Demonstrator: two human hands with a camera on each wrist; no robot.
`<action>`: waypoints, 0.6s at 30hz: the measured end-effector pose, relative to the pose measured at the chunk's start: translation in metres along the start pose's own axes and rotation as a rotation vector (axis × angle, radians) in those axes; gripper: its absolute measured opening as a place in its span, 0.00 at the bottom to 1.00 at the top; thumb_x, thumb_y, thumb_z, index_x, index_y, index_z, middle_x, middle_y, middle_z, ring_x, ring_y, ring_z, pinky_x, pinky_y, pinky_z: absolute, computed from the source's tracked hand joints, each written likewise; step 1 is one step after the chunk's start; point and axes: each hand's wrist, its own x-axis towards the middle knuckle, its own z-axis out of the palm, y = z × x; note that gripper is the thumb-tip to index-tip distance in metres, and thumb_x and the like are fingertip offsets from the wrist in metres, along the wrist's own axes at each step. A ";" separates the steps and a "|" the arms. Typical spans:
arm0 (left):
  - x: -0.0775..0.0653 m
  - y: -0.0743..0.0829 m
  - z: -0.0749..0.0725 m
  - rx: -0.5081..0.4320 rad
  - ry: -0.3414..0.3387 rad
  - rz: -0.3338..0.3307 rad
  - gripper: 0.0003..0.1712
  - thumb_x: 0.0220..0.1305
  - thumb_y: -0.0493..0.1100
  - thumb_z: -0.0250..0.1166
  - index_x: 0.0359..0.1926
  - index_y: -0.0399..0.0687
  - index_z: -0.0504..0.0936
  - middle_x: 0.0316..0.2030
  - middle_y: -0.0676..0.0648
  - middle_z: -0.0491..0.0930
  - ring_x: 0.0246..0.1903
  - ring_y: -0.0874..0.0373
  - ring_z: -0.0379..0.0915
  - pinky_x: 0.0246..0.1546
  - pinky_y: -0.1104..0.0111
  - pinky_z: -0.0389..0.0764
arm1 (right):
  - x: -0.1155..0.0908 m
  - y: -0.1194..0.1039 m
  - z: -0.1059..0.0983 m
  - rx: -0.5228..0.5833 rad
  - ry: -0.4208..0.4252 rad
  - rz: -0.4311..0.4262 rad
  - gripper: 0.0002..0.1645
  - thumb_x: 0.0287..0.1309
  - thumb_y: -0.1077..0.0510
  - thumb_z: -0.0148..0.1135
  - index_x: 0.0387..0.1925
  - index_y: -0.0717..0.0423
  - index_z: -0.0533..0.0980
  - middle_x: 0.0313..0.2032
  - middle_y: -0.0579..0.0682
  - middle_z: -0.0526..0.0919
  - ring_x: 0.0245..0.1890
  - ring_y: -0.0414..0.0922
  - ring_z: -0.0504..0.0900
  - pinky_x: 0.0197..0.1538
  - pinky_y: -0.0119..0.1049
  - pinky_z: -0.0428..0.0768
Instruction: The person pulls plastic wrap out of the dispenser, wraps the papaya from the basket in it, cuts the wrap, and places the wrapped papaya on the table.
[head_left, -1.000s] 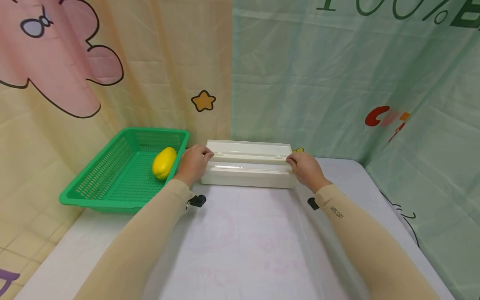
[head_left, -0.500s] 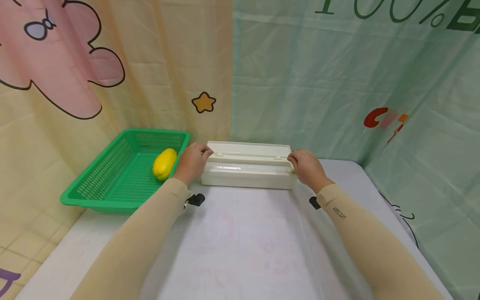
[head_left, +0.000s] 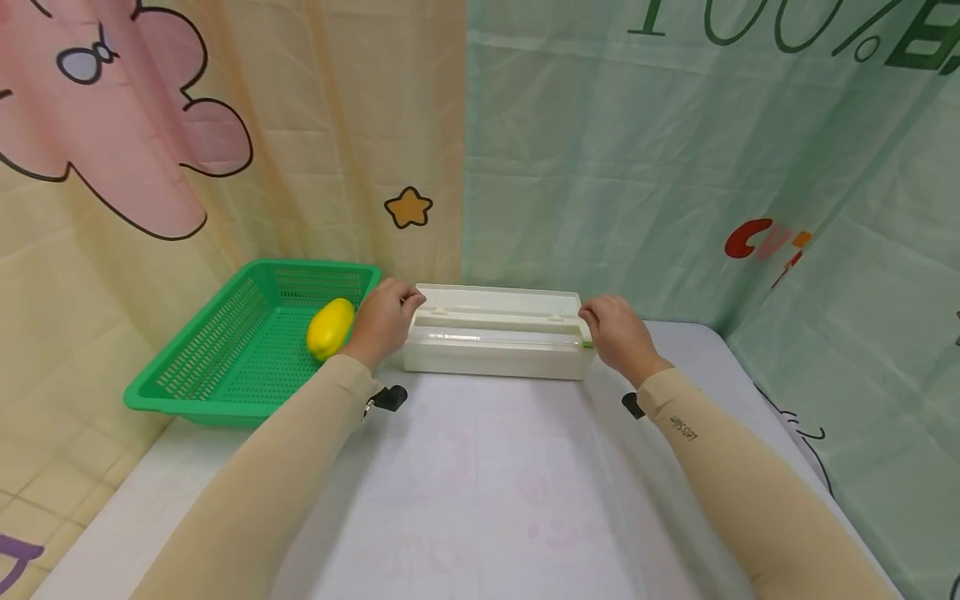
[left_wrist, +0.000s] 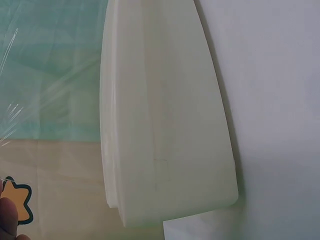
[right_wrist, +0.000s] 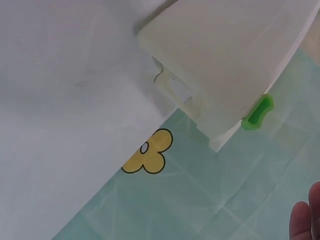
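A long white cling film dispenser (head_left: 495, 360) stands at the back of the table with its lid (head_left: 498, 298) raised. Clear cling film (left_wrist: 11, 117) shows as glints and creases near the fingertips in the left wrist view. My left hand (head_left: 384, 321) pinches the film's left side just above the box. At the other end, my right hand (head_left: 618, 337) is held with thumb and fingertips together at the film's right side; the film itself is hard to see there. A green slider (right_wrist: 258, 112) sits at the dispenser's right end.
A green plastic basket (head_left: 187, 408) stands left of the dispenser, close to my left forearm. In it lies a yellow fruit or pepper-like object (head_left: 330, 328). A printed curtain (head_left: 600, 167) hangs right behind the white-covered table (head_left: 480, 483).
Both hands have risen slightly from the dispenser, the right also shifting a little outward. The green slider at its right end has come into sight. The dispenser stays in place.
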 end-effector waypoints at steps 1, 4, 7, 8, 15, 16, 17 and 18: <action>0.000 0.000 -0.001 0.000 0.002 -0.001 0.18 0.81 0.49 0.59 0.48 0.38 0.86 0.45 0.41 0.79 0.44 0.44 0.74 0.52 0.53 0.80 | 0.000 0.000 -0.001 -0.003 0.002 -0.001 0.18 0.82 0.56 0.50 0.53 0.65 0.81 0.49 0.62 0.84 0.55 0.60 0.77 0.60 0.56 0.78; 0.001 0.002 -0.003 -0.006 0.006 0.000 0.19 0.81 0.49 0.59 0.49 0.37 0.86 0.45 0.41 0.78 0.44 0.44 0.74 0.51 0.53 0.80 | -0.001 -0.002 -0.005 -0.005 0.001 -0.001 0.18 0.82 0.56 0.50 0.53 0.65 0.81 0.49 0.62 0.84 0.54 0.60 0.77 0.59 0.56 0.78; 0.001 0.003 -0.004 -0.005 0.017 0.006 0.18 0.81 0.49 0.59 0.49 0.38 0.86 0.46 0.41 0.78 0.44 0.44 0.75 0.51 0.54 0.81 | -0.001 -0.004 -0.009 -0.009 0.006 -0.003 0.18 0.82 0.56 0.50 0.53 0.66 0.81 0.48 0.62 0.84 0.53 0.60 0.78 0.58 0.56 0.78; 0.001 0.003 -0.004 -0.005 0.021 0.010 0.18 0.81 0.49 0.58 0.49 0.39 0.86 0.46 0.40 0.78 0.44 0.44 0.75 0.51 0.54 0.81 | -0.001 -0.004 -0.010 -0.008 0.009 -0.004 0.18 0.82 0.57 0.50 0.53 0.66 0.81 0.48 0.62 0.84 0.53 0.60 0.78 0.57 0.56 0.79; 0.001 0.009 -0.010 -0.012 0.061 0.037 0.16 0.80 0.48 0.59 0.48 0.38 0.86 0.43 0.40 0.78 0.42 0.45 0.74 0.48 0.55 0.80 | 0.000 -0.007 -0.016 -0.006 0.073 -0.034 0.17 0.81 0.57 0.51 0.51 0.67 0.81 0.47 0.63 0.84 0.51 0.60 0.79 0.55 0.56 0.79; 0.001 0.010 -0.012 -0.016 0.063 0.038 0.17 0.81 0.48 0.59 0.48 0.38 0.86 0.43 0.40 0.78 0.41 0.45 0.74 0.48 0.55 0.80 | 0.000 -0.007 -0.017 -0.006 0.085 -0.043 0.17 0.81 0.58 0.52 0.51 0.67 0.82 0.47 0.64 0.84 0.50 0.60 0.79 0.55 0.56 0.79; 0.000 0.011 -0.013 -0.019 0.066 0.039 0.17 0.80 0.48 0.59 0.48 0.38 0.86 0.43 0.40 0.78 0.41 0.45 0.74 0.47 0.56 0.81 | 0.000 -0.008 -0.018 -0.005 0.098 -0.051 0.16 0.81 0.58 0.52 0.50 0.67 0.82 0.46 0.64 0.85 0.49 0.61 0.79 0.54 0.56 0.79; 0.000 0.012 -0.014 -0.023 0.068 0.039 0.17 0.81 0.48 0.59 0.48 0.38 0.86 0.43 0.40 0.78 0.41 0.45 0.74 0.47 0.56 0.81 | 0.000 -0.008 -0.019 -0.004 0.109 -0.057 0.16 0.80 0.59 0.53 0.49 0.66 0.82 0.45 0.64 0.85 0.49 0.61 0.79 0.54 0.56 0.79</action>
